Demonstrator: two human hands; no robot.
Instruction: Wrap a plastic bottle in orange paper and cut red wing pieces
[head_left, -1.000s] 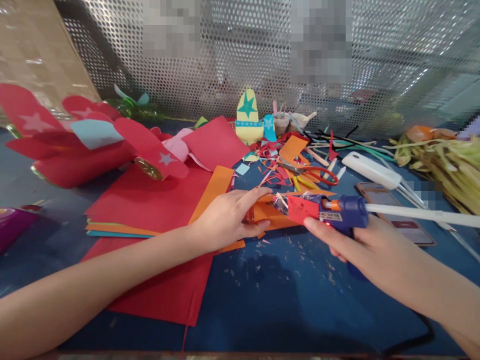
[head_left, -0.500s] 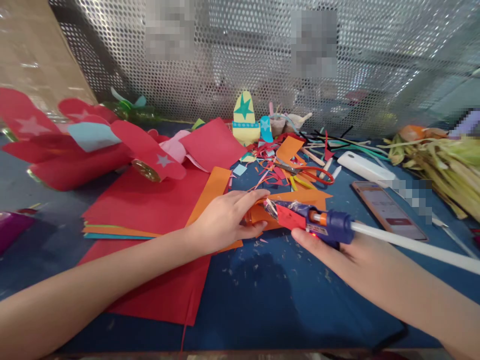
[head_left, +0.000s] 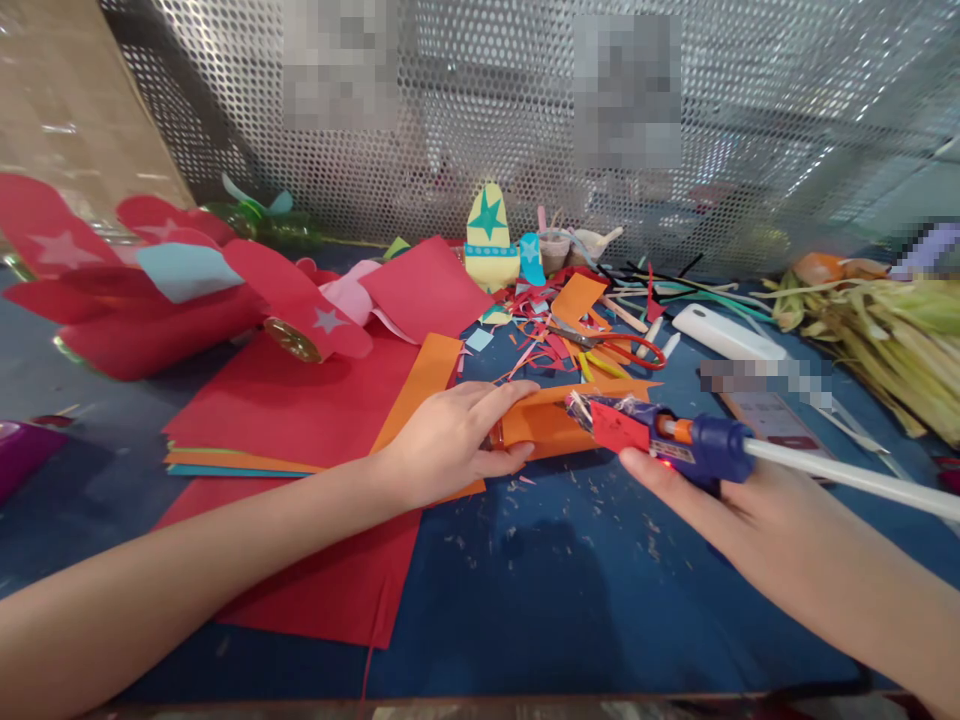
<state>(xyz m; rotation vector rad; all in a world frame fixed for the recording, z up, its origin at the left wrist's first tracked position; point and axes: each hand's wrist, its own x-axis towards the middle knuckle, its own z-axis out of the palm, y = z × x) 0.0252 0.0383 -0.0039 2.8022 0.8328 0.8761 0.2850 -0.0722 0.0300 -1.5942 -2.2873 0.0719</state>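
Observation:
My left hand [head_left: 442, 445] grips the left end of an orange paper strip [head_left: 547, 430] between thumb and fingers. Something clear and shiny shows at the pinch, too small to name. In my right hand [head_left: 780, 525] is a dark blue glue gun [head_left: 724, 450] with a red patch on its side and a small red light glowing. A long white glue stick [head_left: 840, 475] sticks out of its back. The gun's nozzle, tangled with glue threads, is over the right part of the orange strip; whether it touches the paper I cannot tell.
Red paper sheets [head_left: 300, 400] lie stacked at left, beside a red paper-covered plane [head_left: 165, 310]. Behind my hands are scissors [head_left: 634, 348] and paper scraps [head_left: 540, 300]. A phone [head_left: 772, 410], a white cutter-like tool [head_left: 727, 332] and dried husks [head_left: 870, 340] are at right.
My right hand and the glue gun have moved right along the orange strip, away from my left fingers. My left hand has stayed in place.

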